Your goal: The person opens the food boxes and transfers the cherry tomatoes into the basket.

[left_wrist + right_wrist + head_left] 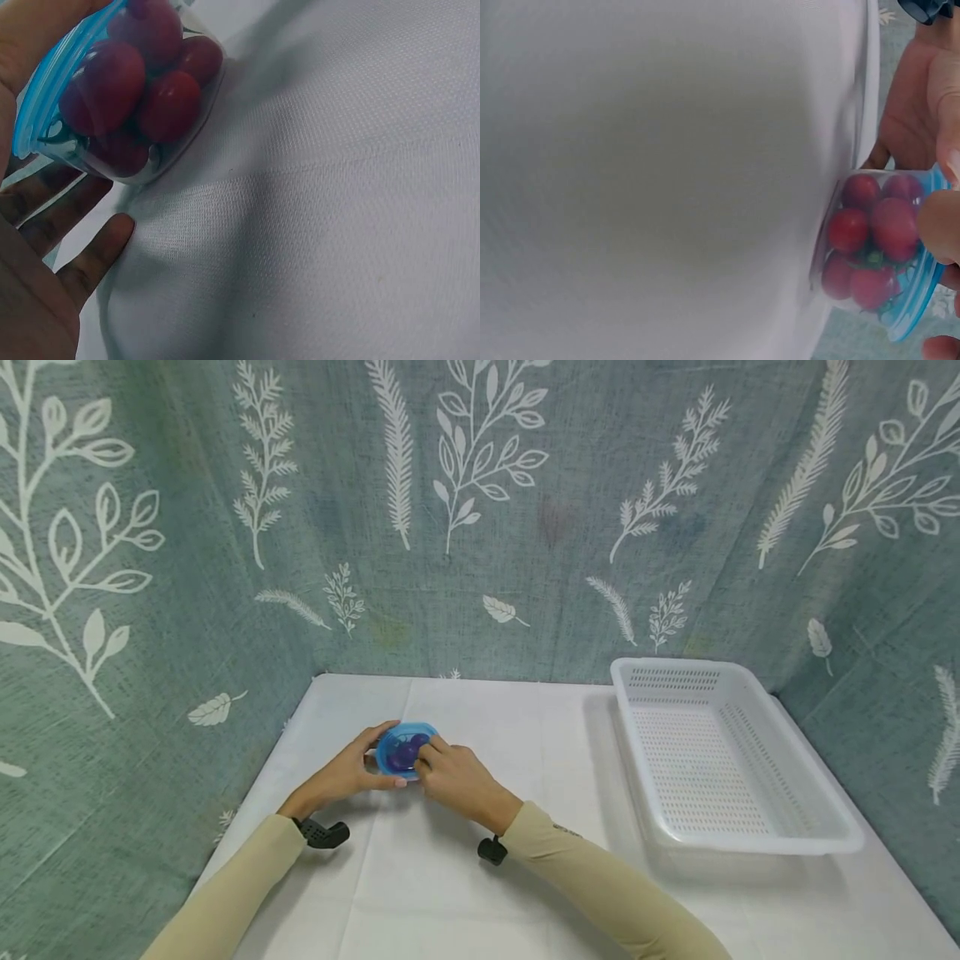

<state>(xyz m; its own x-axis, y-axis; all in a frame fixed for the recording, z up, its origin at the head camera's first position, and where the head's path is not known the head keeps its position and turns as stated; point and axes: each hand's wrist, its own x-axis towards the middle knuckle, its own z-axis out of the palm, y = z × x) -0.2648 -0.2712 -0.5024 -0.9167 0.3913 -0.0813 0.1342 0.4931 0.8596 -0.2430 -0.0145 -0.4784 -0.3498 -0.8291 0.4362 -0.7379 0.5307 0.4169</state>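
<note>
A small clear plastic tub (pixel 169 161) of red cherry tomatoes (pixel 849 229) has a see-through blue lid (pixel 405 728). Through the lid, the tomatoes look purple in the head view. My left hand (pixel 347 770) holds the tub from its left side, thumb and fingers spread around the rim. From the right, my right hand (pixel 461 782) has its fingers curled at the lid's edge, pinching there. Green stems (pixel 874 259) show among the tomatoes in the right wrist view. The tub's base stands at the white cloth in the left wrist view.
A white perforated plastic basket (pixel 652 777) stands at the right of the table, which has a white cloth (pixel 450 893) over it. Grey-green curtain (pixel 555 568) with white leaf prints closes off the back and both sides.
</note>
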